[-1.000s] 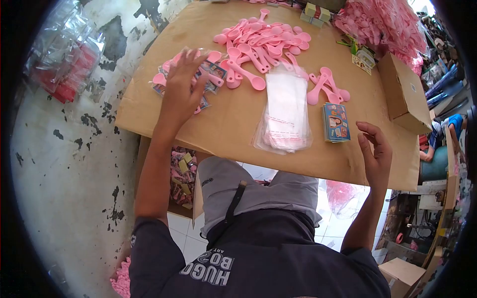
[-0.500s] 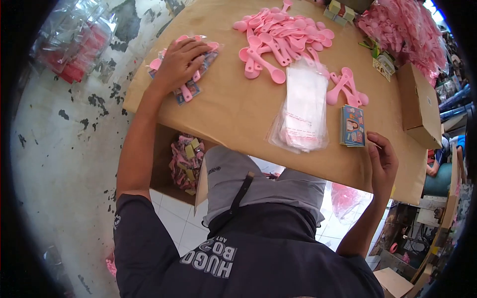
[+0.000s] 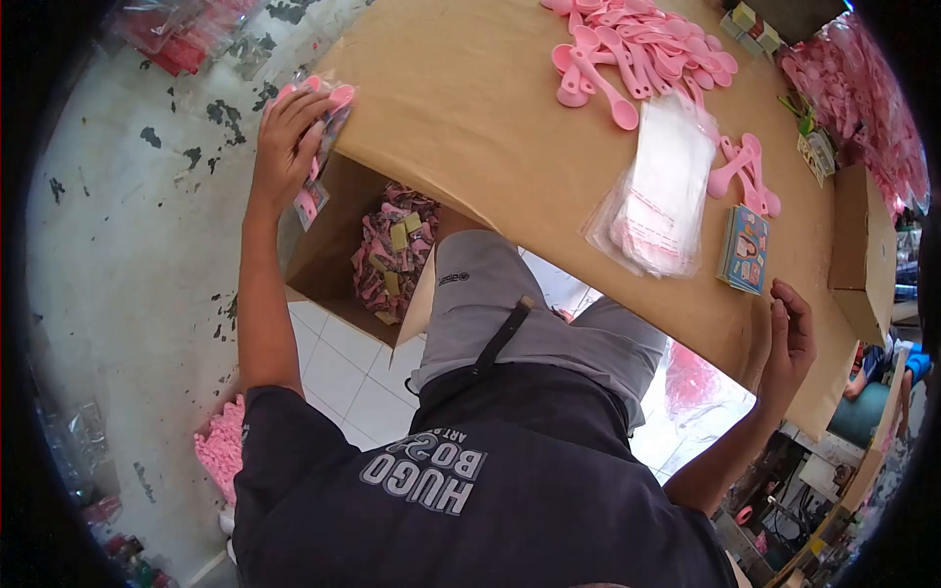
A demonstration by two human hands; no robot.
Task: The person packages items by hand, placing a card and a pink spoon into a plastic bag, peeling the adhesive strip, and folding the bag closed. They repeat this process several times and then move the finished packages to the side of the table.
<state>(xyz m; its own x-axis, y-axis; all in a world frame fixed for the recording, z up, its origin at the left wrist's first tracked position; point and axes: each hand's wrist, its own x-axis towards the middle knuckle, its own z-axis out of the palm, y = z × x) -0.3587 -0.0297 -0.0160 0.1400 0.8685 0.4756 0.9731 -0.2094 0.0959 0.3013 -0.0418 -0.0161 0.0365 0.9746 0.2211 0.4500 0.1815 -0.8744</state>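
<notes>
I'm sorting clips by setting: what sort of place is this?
Likely a packing workshop: pink spoons heaped on a cardboard tabletop, a stack of clear bags, a box of filled packets.

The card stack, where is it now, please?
The card stack lies right in the head view, on the tabletop beside the clear bags, above the right hand.

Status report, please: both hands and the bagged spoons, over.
Left hand shut on bagged spoons at tabletop left edge, above open box of packets. Right hand open, empty, at near edge. Nothing between spoons and box.
</notes>
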